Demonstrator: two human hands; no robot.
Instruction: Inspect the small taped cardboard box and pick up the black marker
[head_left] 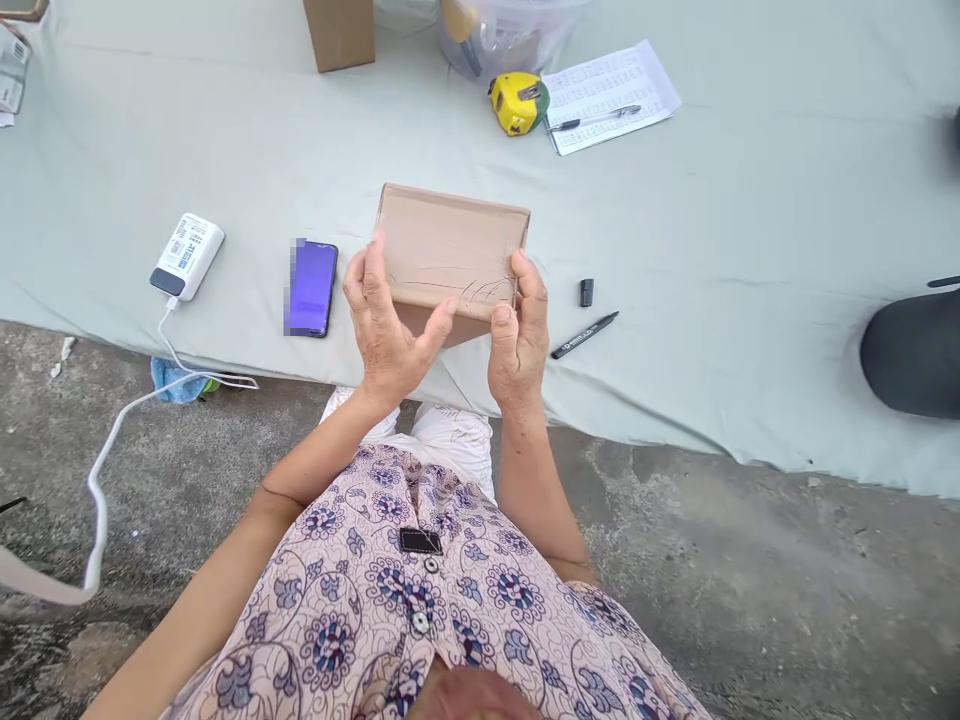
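Between my two hands is a brown cardboard box (450, 240), its top face toward me and a few thin dark lines near its front edge. My left hand (390, 330) grips the left side, thumb on the front edge. My right hand (521, 330) holds the right front corner between thumb and fingers. Just right of that hand lies an uncapped black marker (585, 335), with its cap (586, 292) apart from it. A phone (311, 288) with a purple screen lies left of my left hand. The undersides of the box are hidden.
A white power bank (189, 255) with a cable sits at the left. Farther back are a yellow tape measure (517, 104), a paper sheet (611, 90) with a pen (596, 119), a clear plastic tub (517, 35) and another cardboard box (341, 35). A black object (915, 355) stands at right.
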